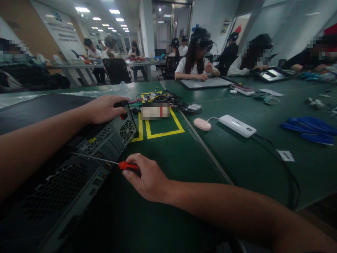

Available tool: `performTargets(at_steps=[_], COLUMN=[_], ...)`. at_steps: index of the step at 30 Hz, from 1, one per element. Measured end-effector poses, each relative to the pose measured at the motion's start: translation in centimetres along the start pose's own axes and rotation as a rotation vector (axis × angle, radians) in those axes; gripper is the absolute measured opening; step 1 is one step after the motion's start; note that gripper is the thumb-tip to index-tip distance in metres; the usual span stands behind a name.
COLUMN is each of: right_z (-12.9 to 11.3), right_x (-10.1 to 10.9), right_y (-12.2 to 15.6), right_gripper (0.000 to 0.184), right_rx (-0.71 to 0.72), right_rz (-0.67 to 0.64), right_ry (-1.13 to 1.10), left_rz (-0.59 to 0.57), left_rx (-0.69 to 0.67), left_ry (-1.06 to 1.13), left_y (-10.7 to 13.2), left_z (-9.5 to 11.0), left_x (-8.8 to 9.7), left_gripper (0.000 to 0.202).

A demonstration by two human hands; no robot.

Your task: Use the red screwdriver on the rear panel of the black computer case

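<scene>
A black desktop computer case (52, 102) lies on the left with its metal rear panel, vents and round fan grille facing right. My left hand (105, 108) grips the far upper corner of the case, its thumb by a red switch and its other fingers bent over the edge. In my right hand (150, 177) is a screwdriver (128, 166), closed round its red and black handle. The thin shaft runs left across the rear panel, and its tip meets the dark panel area; whether it sits in a screw I cannot tell.
Beyond the case lie bundled cables (168, 96) and yellow tape marks (165, 134) on the green table (168, 154). To the right are a pink oval device (202, 124), a white power bank (237, 125) with a black cable, and blue gloves (310, 128). Several people sit further back.
</scene>
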State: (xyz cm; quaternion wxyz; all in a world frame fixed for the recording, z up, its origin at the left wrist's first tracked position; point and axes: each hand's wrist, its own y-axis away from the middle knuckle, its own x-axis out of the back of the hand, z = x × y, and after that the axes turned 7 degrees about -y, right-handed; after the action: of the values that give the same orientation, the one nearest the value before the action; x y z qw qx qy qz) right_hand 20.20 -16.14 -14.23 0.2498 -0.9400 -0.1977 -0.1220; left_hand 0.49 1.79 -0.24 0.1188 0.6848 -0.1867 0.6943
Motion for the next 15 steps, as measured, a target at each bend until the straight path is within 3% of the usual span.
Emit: performTargets(at_steps=[11,15], right_z=[0.11,-0.03], right_x=[-0.04,0.12], right_y=[0.01,-0.13], right_gripper=[0.022,0.024], right_rx=[0.073,0.053], right_rz=[0.063,0.018], right_ry=[0.086,0.098], left_rz=[0.01,-0.007], left_rx=[-0.02,-0.024], left_ry=[-0.009,-0.025], left_y=[-0.17,-0.09], left_z=[-0.52,-0.24], left_x=[-0.28,-0.05], left_gripper=[0.075,0.074])
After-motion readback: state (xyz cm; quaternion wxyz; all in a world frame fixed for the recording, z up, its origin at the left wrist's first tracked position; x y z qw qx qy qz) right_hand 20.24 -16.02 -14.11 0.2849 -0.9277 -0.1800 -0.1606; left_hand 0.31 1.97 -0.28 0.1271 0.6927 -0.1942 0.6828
